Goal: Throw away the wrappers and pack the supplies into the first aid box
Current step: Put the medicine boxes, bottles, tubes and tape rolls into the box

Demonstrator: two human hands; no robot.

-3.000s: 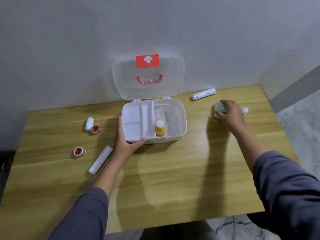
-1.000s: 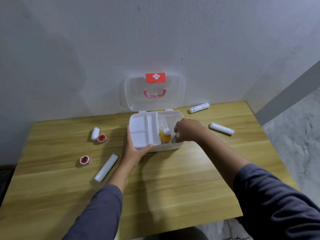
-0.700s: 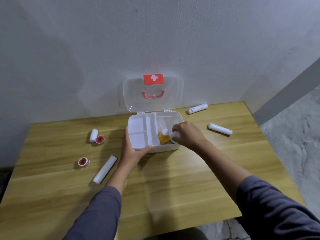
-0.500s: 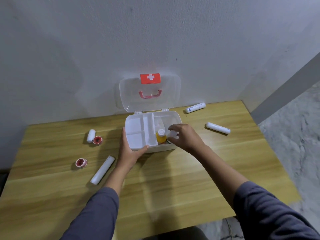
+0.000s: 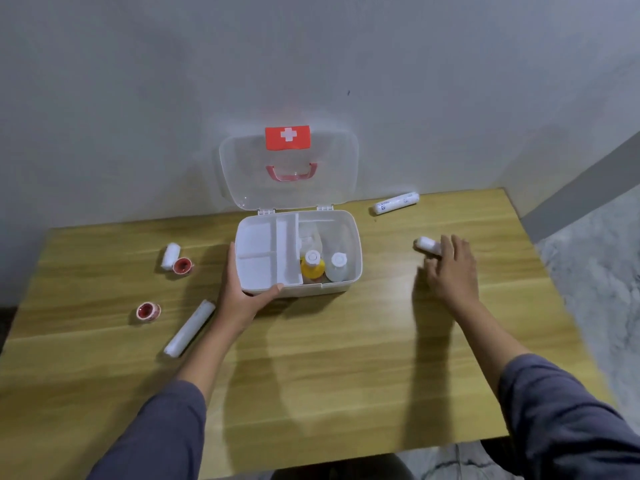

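The white first aid box (image 5: 353, 233) stands open at the back middle of the table, its clear lid (image 5: 289, 168) leaning on the wall. Inside its right compartment stand a yellow bottle (image 5: 311, 265) and a clear bottle (image 5: 336, 266). My left hand (image 5: 242, 296) grips the box's front left corner. My right hand (image 5: 450, 271) hovers with fingers spread over a white wrapped roll (image 5: 426, 244) to the right of the box, hiding most of it. Another white roll (image 5: 396, 203) lies near the wall.
Left of the box lie a short white roll (image 5: 171, 256), two red tape rolls (image 5: 182, 265) (image 5: 148, 311) and a long white roll (image 5: 189, 328). The wooden table (image 5: 329, 375) ends at the right over a marble floor (image 5: 595, 271). A grey wall stands behind.
My right hand has left the box, where the clear bottle now stands beside the yellow one, and has moved right to the white roll. My left hand keeps its hold on the box.
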